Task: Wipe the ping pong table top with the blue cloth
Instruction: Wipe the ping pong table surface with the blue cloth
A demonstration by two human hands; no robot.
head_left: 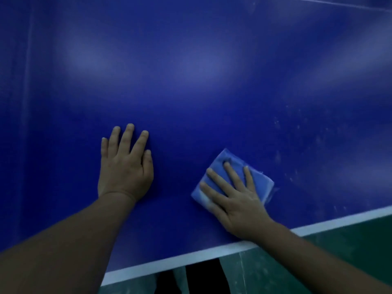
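The dark blue ping pong table top (pixel 191 71) fills most of the view. A folded light blue cloth (pixel 227 160) lies flat on it near the front edge, right of centre. My right hand (pixel 235 196) presses on the cloth with straight, spread fingers, covering its near half. My left hand (pixel 125 164) rests palm down on the bare table to the left, fingers straight, about a hand's width from the cloth.
The table's white edge line (pixel 212 254) runs diagonally across the bottom. Below it is green floor (pixel 350 247) and dark legs (pixel 201 276). Pale smudges and specks (pixel 297 134) mark the surface to the right of the cloth. A faint white line (pixel 27 81) runs up the left side.
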